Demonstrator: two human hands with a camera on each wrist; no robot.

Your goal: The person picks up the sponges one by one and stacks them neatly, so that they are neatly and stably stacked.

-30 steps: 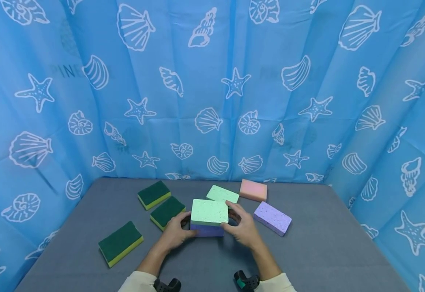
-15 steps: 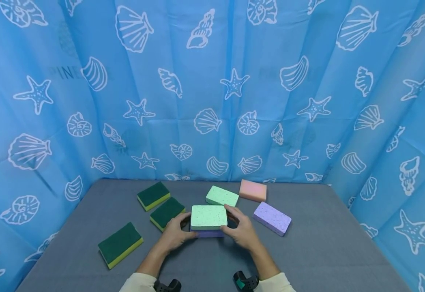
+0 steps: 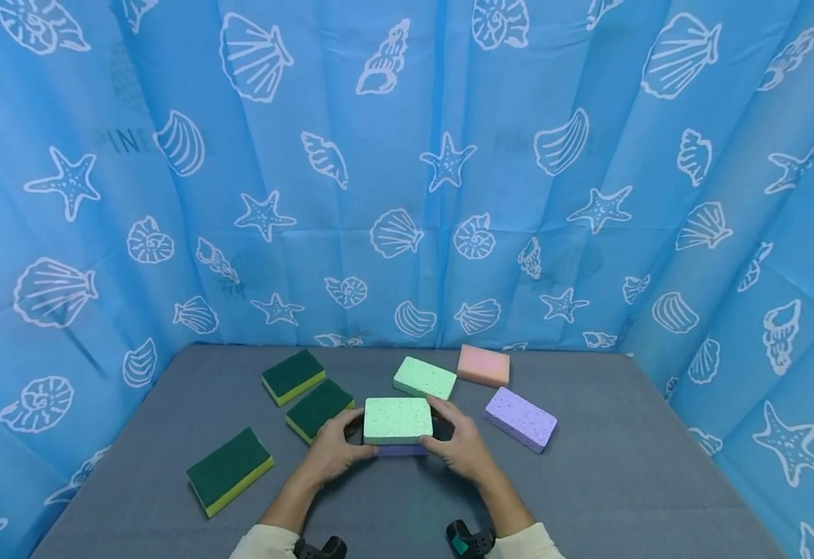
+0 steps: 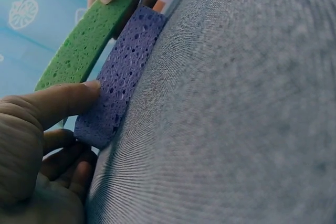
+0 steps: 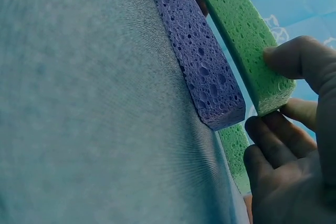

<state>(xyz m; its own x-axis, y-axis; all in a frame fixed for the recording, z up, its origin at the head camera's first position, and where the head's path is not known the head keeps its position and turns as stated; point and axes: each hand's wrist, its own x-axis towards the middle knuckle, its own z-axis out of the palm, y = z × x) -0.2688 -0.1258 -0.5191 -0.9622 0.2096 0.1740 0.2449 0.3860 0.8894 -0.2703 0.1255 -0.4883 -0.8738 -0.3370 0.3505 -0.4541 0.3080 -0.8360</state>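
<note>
My left hand (image 3: pixel 333 454) and right hand (image 3: pixel 464 449) pinch the ends of a green sponge (image 3: pixel 398 420), fingers curled round it, atop a purple sponge (image 3: pixel 400 449) on the grey table (image 3: pixel 589 497). Beyond it lies another green sponge (image 3: pixel 424 377).
</note>
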